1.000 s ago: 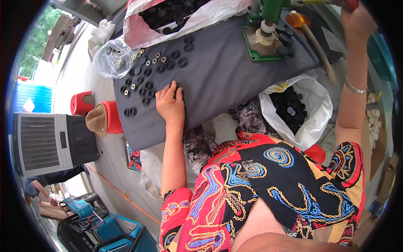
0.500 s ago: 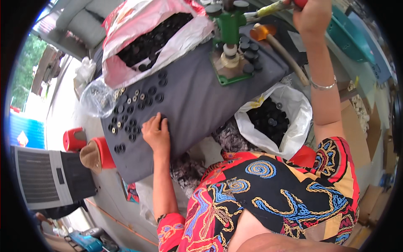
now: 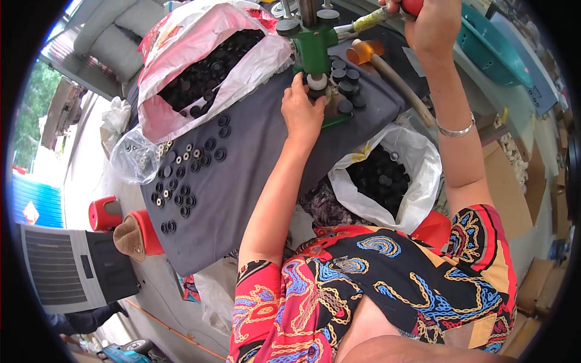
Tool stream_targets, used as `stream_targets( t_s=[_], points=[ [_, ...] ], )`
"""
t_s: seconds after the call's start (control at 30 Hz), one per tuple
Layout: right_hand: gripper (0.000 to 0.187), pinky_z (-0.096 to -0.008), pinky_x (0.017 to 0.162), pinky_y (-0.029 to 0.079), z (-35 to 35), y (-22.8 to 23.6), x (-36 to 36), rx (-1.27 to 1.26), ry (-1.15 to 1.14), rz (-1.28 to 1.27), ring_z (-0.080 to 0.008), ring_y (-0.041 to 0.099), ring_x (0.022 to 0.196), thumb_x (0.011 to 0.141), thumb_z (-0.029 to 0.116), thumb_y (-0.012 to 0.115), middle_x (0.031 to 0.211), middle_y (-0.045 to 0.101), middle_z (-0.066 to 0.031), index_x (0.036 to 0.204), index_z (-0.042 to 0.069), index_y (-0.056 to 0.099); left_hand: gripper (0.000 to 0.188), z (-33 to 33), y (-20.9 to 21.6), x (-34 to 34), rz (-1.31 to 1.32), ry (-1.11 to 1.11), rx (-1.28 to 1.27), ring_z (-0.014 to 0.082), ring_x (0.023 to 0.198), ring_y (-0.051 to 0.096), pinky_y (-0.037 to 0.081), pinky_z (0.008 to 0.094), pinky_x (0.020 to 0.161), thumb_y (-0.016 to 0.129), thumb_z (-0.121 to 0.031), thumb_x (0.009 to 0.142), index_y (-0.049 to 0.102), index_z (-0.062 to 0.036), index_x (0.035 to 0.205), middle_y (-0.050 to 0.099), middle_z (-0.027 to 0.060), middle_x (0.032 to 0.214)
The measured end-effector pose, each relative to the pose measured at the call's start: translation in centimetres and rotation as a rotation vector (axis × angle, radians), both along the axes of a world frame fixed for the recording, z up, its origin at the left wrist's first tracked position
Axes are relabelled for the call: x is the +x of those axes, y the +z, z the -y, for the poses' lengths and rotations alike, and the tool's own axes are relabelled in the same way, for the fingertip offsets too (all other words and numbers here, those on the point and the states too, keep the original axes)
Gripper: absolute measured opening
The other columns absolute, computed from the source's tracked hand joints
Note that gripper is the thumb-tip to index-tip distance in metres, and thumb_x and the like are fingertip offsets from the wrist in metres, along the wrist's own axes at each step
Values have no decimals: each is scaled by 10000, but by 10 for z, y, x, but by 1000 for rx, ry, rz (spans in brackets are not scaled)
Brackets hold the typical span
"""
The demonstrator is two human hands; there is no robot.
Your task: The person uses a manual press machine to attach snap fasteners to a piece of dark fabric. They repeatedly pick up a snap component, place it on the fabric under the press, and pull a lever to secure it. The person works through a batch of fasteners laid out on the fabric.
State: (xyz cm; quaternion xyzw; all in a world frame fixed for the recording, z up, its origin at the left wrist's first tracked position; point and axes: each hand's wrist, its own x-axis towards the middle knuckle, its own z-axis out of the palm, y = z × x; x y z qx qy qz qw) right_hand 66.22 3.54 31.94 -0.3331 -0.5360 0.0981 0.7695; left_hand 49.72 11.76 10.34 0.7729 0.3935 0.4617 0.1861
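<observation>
A green hand press (image 3: 313, 51) stands at the far edge of the grey cloth. My left hand (image 3: 301, 115) is at its base, thumb and fingers closed round a small black cap (image 3: 316, 93) under the white press head (image 3: 316, 81); the fingers partly hide the cap. Up at the right, my right hand (image 3: 431, 33) grips the press lever (image 3: 370, 20) by its red ball knob (image 3: 413, 6). Several black caps (image 3: 346, 88) are heaped beside the press. Black rings (image 3: 181, 196), some with pale metal inserts, lie spread on the cloth at the left.
An open white-and-pink sack (image 3: 181, 121) of black parts lies at the back left. A white bag (image 3: 417, 199) of black caps stands near my body. An orange-headed mallet (image 3: 393, 78) lies right of the press. A clear plastic bag (image 3: 134, 158) sits at the cloth's left edge.
My left hand has moved from the cloth by the rings, up and right to the press base. My right hand remains on the lever, slightly further left in the picture.
</observation>
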Motion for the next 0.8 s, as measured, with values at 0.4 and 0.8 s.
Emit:
stream_targets(
  t_s=[0.4,0.8],
  points=[
    [138,-467,844,495,42,-107,-3,219,-244,464,-250,542,678,932,58,450,712,537,-149,841,-19,519,678,-7,-1,1,138,-54,-71,325,906,712,558,413,745,794,-83,693,496,-23,1299,705,197,993],
    [152,-507,899,489,57,-118,-2,96,-5,283,-236,513,712,908,-6,394,756,508,-147,772,-10,461,347,25,4,-206,-133,375,305,354,1041,627,478,442,919,678,-50,767,677,-8,1112,676,190,1151]
  ],
)
